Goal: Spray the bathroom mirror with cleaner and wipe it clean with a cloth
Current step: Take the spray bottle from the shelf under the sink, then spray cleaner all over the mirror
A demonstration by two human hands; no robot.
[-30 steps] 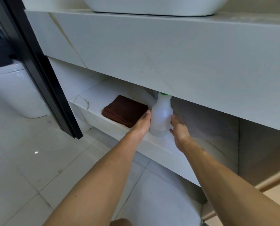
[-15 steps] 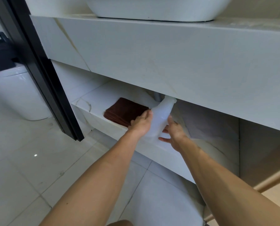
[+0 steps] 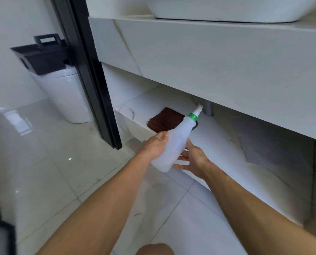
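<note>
A white translucent spray bottle (image 3: pixel 173 144) with a green collar is tilted, its nozzle pointing up and to the right, in front of the lower vanity shelf (image 3: pixel 219 144). My left hand (image 3: pixel 153 146) grips the bottle's body from the left. My right hand (image 3: pixel 195 161) supports it from the right and below with thumb and outstretched fingers. A folded dark brown cloth (image 3: pixel 164 119) lies on the shelf behind the bottle, partly hidden by it. The mirror is out of view.
The thick marble countertop front (image 3: pixel 208 57) overhangs the shelf, with a white basin (image 3: pixel 227 8) on top. A grey drain pipe (image 3: pixel 208 108) drops behind the nozzle. A black door frame (image 3: pixel 91 70) stands left, and past it a white toilet (image 3: pixel 67 96) bearing a black caddy (image 3: pixel 41 54).
The bottle stood upright on the shelf between both hands. It has since been tipped and pulled out toward me, off the shelf, with my left hand round it.
</note>
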